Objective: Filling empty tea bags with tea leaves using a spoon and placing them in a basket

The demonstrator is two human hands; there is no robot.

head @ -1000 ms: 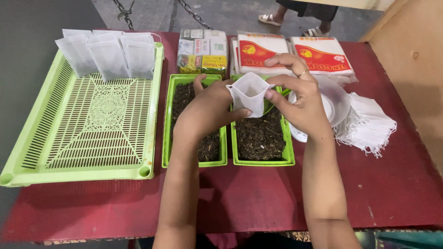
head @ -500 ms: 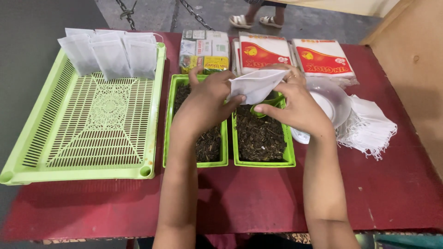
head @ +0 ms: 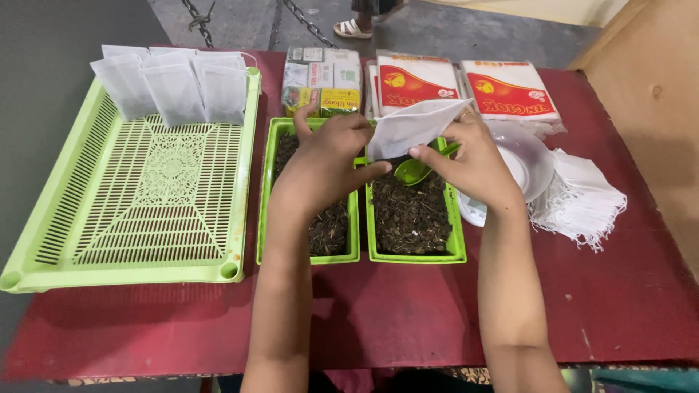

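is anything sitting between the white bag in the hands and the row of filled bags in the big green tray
Nothing visible: the white bag is held in both hands, and the tray floor leading to the filled bags is bare.

Left hand (head: 324, 164) and right hand (head: 473, 164) pinch a white filter bag (head: 411, 127) between them above two small green trays of dried leaves (head: 411, 211); green scoop (head: 413, 171) sits just under the bag. Big green slotted tray (head: 138, 196) at left holds filled bags (head: 171, 87) along its far edge; white bowl (head: 528, 156) and loose empty bags (head: 582, 196) at right on the red table (head: 408, 313).
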